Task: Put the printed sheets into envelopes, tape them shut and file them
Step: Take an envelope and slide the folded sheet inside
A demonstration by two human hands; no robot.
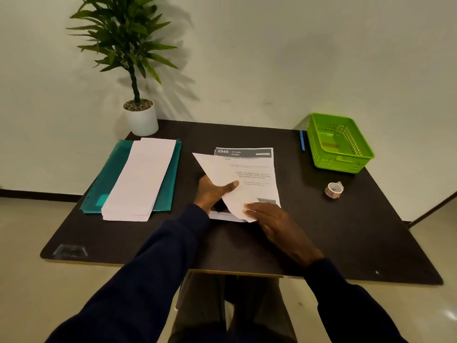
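A stack of printed sheets (pixel 257 169) lies at the middle of the dark table (pixel 358 231). Its top sheet (pixel 217 167) is folded over from the left, blank side up. My left hand (pixel 212 193) grips that folded edge, thumb on top and fingers underneath. My right hand (pixel 272 219) rests on the sheet's near corner with its fingers fairly straight. A stack of white envelopes (pixel 142 179) lies to the left on teal plastic folders (pixel 111 174). A roll of clear tape (pixel 333 189) sits at the right.
A green plastic basket (pixel 346 154) stands at the back right with a blue pen (pixel 302 141) beside it. A potted plant (pixel 141 117) occupies the back left corner against the wall. The table's near edge runs just before my forearms.
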